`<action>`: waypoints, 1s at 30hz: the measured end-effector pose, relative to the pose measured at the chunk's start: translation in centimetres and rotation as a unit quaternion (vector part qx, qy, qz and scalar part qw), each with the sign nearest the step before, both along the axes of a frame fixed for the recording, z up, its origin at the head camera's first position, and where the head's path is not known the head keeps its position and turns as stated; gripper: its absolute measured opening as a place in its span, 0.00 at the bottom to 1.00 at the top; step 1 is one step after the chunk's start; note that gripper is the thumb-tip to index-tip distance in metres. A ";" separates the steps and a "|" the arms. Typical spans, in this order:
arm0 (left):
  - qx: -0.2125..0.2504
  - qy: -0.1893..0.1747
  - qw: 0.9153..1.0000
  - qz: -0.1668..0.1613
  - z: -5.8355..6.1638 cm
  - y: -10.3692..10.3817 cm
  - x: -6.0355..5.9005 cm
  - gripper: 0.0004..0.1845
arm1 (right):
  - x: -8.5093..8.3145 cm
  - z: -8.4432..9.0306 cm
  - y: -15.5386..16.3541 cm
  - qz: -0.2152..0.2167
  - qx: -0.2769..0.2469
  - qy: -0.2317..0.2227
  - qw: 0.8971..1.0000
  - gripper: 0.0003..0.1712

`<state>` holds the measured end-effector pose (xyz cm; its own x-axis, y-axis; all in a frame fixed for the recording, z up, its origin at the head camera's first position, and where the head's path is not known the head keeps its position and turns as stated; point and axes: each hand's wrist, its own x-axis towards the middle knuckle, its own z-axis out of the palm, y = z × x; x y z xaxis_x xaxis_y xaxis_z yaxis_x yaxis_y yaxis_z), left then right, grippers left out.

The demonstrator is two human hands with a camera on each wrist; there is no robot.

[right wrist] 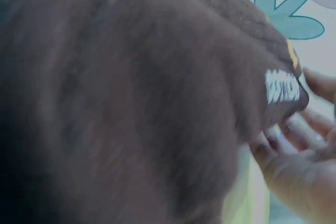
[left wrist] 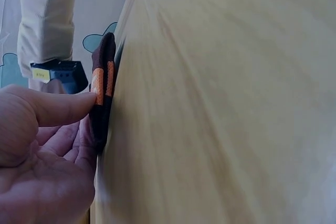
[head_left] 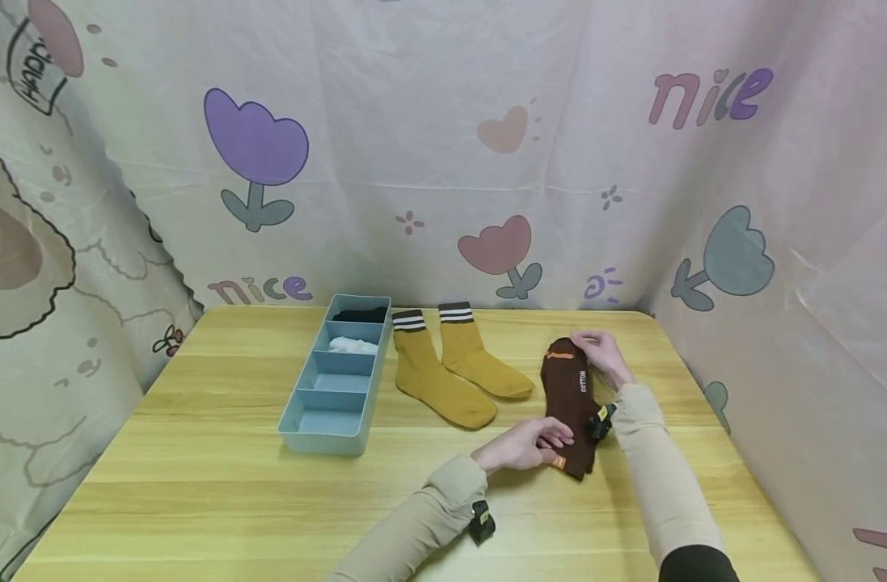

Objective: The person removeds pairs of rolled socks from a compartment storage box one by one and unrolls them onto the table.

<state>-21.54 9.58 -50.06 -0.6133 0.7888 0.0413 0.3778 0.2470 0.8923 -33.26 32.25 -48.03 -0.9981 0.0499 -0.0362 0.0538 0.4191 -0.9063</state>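
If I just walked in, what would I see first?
Two hands on a brown sock at the right of the wooden table: the left hand holds its near end, the right hand its far end. Beside it lie two mustard socks and a blue divided tray.

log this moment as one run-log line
left hand: pinches brown sock near end | right hand: holds far end | mustard socks: flat beside blue tray

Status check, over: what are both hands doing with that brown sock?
Left hand pinches the brown sock at its near end. Right hand grips the far end. Sock flat on the table. Mustard socks alongside, apart.
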 end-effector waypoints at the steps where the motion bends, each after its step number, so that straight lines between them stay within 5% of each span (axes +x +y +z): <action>1: 0.000 0.000 1.000 0.000 0.0 0.0 0.0 0.20 | 0.2 -0.1 0.1 0.008 -0.002 0.008 1.000 0.29; 7: -0.002 0.023 1.000 -0.005 0.3 -0.3 0.1 0.20 | 1.4 -0.1 0.2 0.000 -0.053 0.136 0.989 0.22; 10: 0.008 0.021 1.000 -0.008 0.6 -0.4 0.3 0.21 | 1.9 0.0 0.2 0.037 -0.102 0.168 0.980 0.20; 14: 0.034 0.003 0.999 -0.009 0.8 -0.3 0.6 0.24 | 2.3 0.0 0.2 0.138 -0.098 0.132 0.977 0.21; 18: 0.031 -0.004 1.000 0.004 1.0 0.1 1.0 0.23 | 2.5 -0.5 0.6 0.190 -0.023 0.095 0.977 0.21; 25: -0.021 0.056 0.996 0.063 1.4 0.4 1.4 0.22 | 3.3 -1.3 2.3 0.157 -0.005 0.094 0.983 0.22; 30: 0.018 -0.012 0.995 0.094 1.3 0.5 1.4 0.27 | 4.4 -1.3 3.8 0.099 -0.021 0.083 0.991 0.25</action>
